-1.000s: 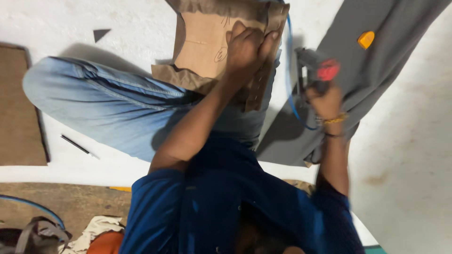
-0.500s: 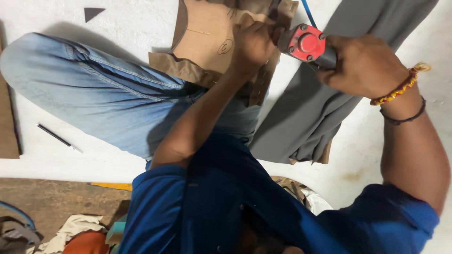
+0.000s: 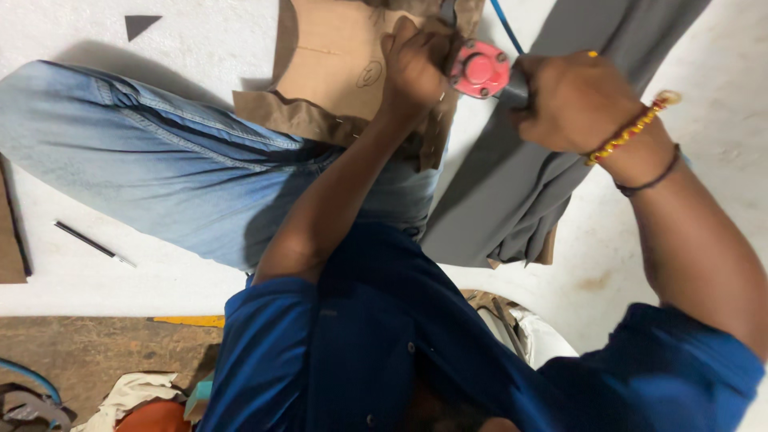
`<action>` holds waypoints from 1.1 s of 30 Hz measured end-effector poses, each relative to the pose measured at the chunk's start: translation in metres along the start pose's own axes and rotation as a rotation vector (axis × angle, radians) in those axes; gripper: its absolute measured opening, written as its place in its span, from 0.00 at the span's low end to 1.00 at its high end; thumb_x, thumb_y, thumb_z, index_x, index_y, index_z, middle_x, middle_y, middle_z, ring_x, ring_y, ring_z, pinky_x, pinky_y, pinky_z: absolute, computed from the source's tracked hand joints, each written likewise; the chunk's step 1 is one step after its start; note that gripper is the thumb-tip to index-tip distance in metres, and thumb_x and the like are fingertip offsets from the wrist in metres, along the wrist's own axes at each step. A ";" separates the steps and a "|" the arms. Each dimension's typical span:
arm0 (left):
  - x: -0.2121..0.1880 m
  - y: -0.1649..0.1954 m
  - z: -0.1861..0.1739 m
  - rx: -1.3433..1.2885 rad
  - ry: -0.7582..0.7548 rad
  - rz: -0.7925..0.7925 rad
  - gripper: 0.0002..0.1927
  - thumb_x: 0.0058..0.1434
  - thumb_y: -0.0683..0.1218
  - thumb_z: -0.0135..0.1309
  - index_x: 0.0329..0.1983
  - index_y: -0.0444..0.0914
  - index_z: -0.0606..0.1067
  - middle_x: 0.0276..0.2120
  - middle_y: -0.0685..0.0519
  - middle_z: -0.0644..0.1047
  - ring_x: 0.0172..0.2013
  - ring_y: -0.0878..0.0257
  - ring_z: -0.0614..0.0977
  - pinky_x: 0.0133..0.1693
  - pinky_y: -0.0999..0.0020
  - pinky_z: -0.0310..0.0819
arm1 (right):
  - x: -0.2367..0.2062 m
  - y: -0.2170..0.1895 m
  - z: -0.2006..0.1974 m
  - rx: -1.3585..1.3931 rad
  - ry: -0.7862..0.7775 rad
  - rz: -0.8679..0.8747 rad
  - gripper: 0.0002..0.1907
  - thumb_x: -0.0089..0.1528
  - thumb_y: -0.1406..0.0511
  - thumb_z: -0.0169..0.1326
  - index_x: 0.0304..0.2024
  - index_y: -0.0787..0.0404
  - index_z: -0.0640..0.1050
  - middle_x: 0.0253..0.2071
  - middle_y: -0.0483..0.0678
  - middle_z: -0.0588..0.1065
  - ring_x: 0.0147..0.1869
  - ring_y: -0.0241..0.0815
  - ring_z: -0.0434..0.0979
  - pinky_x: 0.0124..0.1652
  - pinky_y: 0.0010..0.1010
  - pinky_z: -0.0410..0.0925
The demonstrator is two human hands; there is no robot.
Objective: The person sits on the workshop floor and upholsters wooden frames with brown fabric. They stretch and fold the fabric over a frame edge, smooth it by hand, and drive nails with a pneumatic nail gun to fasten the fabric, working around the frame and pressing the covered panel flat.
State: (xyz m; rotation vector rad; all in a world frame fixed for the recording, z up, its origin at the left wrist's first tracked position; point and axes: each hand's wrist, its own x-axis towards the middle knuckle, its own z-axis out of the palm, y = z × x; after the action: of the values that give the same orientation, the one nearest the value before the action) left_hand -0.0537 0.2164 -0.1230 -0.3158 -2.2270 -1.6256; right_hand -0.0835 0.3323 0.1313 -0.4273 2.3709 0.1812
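The heavy, rigid cutter is gripped by the right hand; limp cloth and stiff pattern are pinned by the clenched left hand

1 red cutter; 1 cardboard pattern; 1 grey cloth; 1 pen

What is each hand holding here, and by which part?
Right hand grips the red cutting tool by its handle; left hand presses the cardboard pattern near its edge.
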 end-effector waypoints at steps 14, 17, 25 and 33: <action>0.017 0.008 -0.032 -0.291 -0.189 -0.232 0.09 0.69 0.49 0.59 0.41 0.40 0.74 0.35 0.51 0.77 0.42 0.51 0.75 0.47 0.52 0.67 | -0.040 0.037 0.253 0.475 0.465 0.419 0.32 0.60 0.66 0.61 0.62 0.71 0.64 0.37 0.63 0.74 0.39 0.64 0.75 0.40 0.50 0.68; 0.015 0.042 -0.057 -0.083 -0.176 -0.093 0.18 0.65 0.49 0.62 0.56 0.45 0.74 0.51 0.48 0.74 0.53 0.47 0.73 0.53 0.46 0.67 | -0.008 0.003 0.322 0.287 0.680 0.327 0.24 0.61 0.66 0.60 0.55 0.70 0.69 0.43 0.66 0.74 0.46 0.68 0.73 0.46 0.53 0.68; -0.021 0.105 -0.097 0.405 -0.778 -0.142 0.52 0.44 0.48 0.66 0.75 0.45 0.60 0.72 0.32 0.54 0.66 0.21 0.58 0.54 0.27 0.61 | 0.024 -0.002 0.339 0.396 0.572 0.218 0.06 0.64 0.68 0.54 0.42 0.63 0.78 0.42 0.59 0.75 0.47 0.63 0.76 0.43 0.51 0.69; -0.010 0.052 -0.208 0.057 -0.508 -0.104 0.37 0.58 0.43 0.59 0.72 0.35 0.65 0.70 0.34 0.65 0.69 0.39 0.72 0.65 0.56 0.70 | 0.025 -0.044 0.168 0.439 1.061 -0.250 0.12 0.69 0.68 0.50 0.51 0.67 0.78 0.53 0.59 0.77 0.61 0.56 0.76 0.62 0.49 0.69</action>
State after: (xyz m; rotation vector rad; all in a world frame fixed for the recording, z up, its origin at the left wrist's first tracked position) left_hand 0.0083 0.0350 -0.0261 -0.6707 -2.6920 -1.6713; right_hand 0.0198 0.3265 -0.0099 -0.7074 3.1925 -0.8731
